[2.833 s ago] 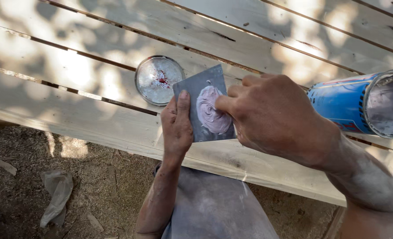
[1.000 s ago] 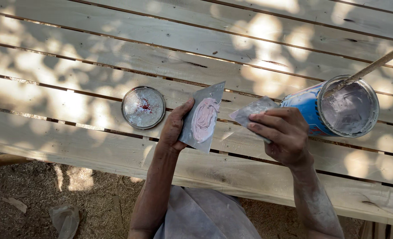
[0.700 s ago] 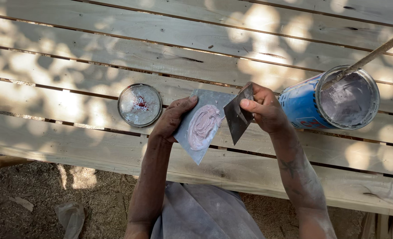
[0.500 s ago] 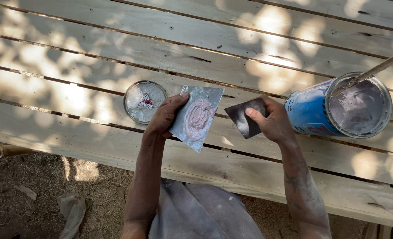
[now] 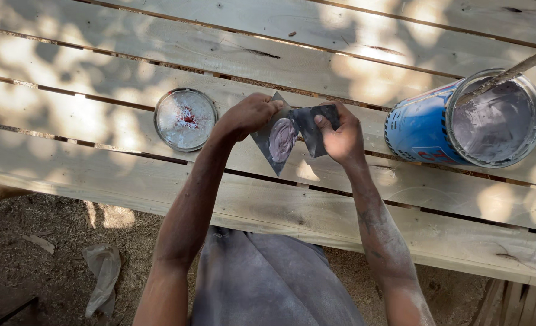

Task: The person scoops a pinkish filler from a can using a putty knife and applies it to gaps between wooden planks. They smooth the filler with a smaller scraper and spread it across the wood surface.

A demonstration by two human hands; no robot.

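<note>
A round metal lid (image 5: 186, 119) lies flat on pale wooden planks (image 5: 99, 72), a blue tin of grey paste (image 5: 467, 119) lies tipped with a stick (image 5: 515, 69) inside.

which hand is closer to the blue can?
Right. The right hand, holding a small dark scraper, is just beside the blue can with a small gap. The left hand, holding the putty-smeared plate, sits farther off, nearer the round lid.
</note>
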